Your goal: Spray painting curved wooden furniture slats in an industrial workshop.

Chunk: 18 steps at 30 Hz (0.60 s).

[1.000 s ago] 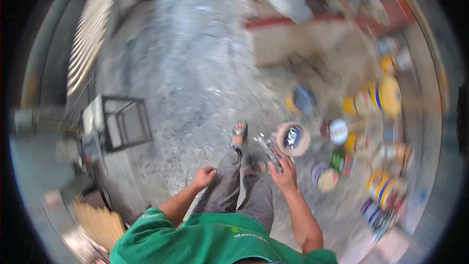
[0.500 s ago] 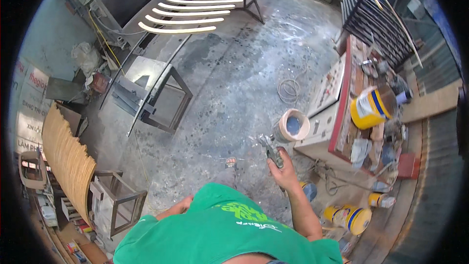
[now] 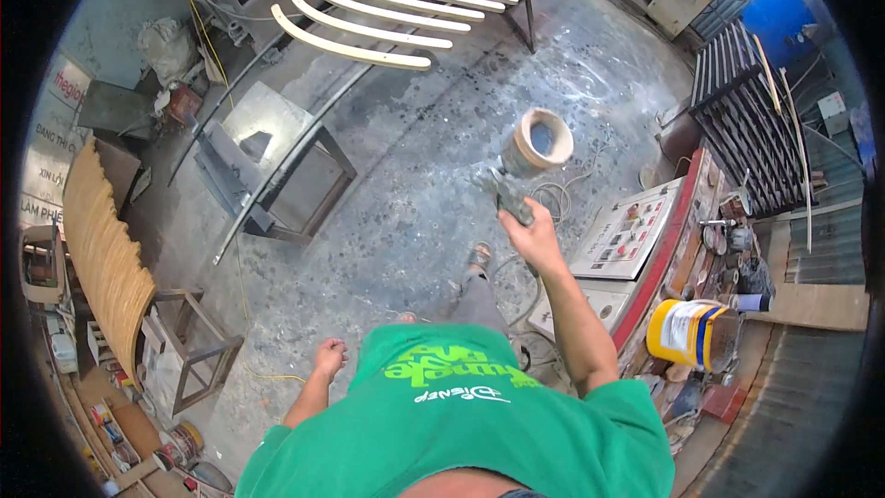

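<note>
My right hand is raised in front of me, its fingers wrapped round the handle of a spray gun. On the gun's far side is a pale, wide-mouthed cup with bluish-grey liquid inside. My left hand hangs low at my left side, fingers curled, and nothing shows in it. Ahead, several curved pale wooden slats lie in a row across dark rails, beyond the reach of both hands.
A metal stand with rails over it is to the left. At far left leans a wavy wooden panel. On the right are a red-edged bench, a yellow bucket, black metal frames and a coiled hose on the floor.
My view has shifted forward and turned. The right hand has carried the spray gun and cup farther ahead. My left hand has come out from beside the shirt, and one foot has stepped forward.
</note>
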### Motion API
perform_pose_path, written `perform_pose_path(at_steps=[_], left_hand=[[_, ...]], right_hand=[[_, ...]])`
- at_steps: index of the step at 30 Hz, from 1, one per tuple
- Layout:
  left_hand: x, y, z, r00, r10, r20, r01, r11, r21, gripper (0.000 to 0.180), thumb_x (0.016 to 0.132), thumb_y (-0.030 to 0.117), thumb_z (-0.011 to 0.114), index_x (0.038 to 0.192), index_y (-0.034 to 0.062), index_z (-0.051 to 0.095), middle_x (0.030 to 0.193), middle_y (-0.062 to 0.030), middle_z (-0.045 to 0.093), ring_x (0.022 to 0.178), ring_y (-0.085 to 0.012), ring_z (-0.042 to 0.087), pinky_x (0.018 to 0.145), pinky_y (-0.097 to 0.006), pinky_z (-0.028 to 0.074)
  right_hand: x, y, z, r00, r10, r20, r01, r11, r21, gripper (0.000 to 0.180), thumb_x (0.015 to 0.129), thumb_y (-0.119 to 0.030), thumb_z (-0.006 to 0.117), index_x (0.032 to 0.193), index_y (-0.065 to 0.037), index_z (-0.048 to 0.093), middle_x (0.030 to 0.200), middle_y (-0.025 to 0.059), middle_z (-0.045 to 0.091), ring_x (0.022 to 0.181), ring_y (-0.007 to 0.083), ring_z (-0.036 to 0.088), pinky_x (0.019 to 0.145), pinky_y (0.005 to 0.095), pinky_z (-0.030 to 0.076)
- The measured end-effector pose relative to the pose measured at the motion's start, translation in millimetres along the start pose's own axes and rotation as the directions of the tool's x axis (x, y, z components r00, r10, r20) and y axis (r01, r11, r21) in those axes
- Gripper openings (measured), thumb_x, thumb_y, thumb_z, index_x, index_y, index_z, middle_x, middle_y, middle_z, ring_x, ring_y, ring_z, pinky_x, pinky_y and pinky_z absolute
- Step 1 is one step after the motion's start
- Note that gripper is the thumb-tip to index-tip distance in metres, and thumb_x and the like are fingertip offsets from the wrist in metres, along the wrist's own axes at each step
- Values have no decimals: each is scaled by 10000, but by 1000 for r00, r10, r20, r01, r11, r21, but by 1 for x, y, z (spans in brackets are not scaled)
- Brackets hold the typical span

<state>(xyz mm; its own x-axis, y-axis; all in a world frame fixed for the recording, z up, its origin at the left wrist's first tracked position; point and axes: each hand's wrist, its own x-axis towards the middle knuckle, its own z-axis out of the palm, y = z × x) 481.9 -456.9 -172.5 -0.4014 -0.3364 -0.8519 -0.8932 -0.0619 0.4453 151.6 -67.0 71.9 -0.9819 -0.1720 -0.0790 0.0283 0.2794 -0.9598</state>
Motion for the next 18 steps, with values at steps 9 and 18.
perform_pose_path(at_steps=[9,18], left_hand=[[-25,29,140,994,-108,-1,107,985,-132,182,929,195,558,1050,81,631,900,-62,664,746,-174,619,631,-331,503],[-41,81,196,993,-93,-73,83,988,-132,166,919,180,555,991,78,663,815,-41,664,709,-145,605,631,-313,487]], right_hand=[[153,47,-54,931,-326,163,341,938,-70,155,855,-48,634,965,8,540,869,52,523,812,134,490,740,308,431],[245,71,-84,885,-341,316,380,922,-69,178,843,-40,657,1002,-5,586,876,114,550,813,239,557,760,347,449]])
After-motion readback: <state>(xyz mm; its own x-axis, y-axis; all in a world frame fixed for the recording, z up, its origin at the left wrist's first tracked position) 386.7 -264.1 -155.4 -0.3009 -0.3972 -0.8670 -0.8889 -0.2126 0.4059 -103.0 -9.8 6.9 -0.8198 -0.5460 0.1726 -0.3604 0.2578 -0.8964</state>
